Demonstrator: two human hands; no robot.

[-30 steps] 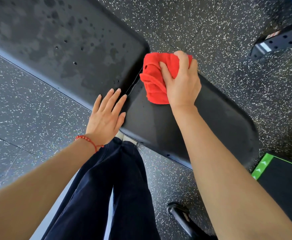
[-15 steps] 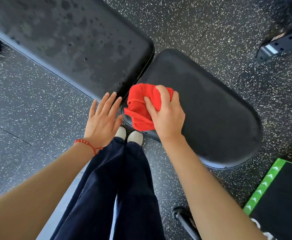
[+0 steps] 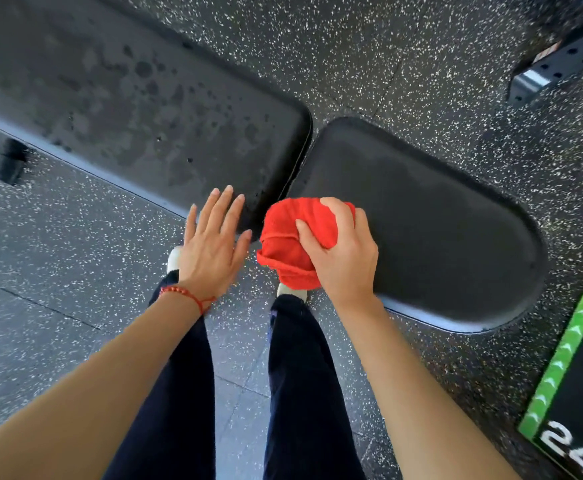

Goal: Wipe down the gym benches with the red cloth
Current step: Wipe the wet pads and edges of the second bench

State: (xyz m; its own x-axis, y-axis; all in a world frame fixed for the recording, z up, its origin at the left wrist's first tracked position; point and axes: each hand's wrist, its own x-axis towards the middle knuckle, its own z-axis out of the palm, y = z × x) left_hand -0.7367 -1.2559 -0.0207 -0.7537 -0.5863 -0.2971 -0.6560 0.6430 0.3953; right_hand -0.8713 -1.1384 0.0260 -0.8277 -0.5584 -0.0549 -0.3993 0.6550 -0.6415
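A black gym bench lies below me in two pads. The long back pad [image 3: 137, 109] at upper left is speckled with wet drops. The shorter seat pad [image 3: 432, 230] at right looks evenly dark. My right hand [image 3: 343, 258] grips the bunched red cloth [image 3: 293, 244] at the seat pad's near left corner, by the gap between the pads. My left hand [image 3: 212, 245] is flat with fingers spread, its fingertips at the near corner of the back pad; it holds nothing.
Speckled black rubber floor surrounds the bench. My legs in dark trousers [image 3: 303, 393] and light shoes stand right against it. A black box with a green edge [image 3: 567, 386] sits at lower right, a perforated steel rack foot [image 3: 560, 64] at upper right.
My right hand dragged the red cloth from the seat pad's far left corner toward me to its near corner. The left hand stayed at the back pad's corner. My legs stepped apart.
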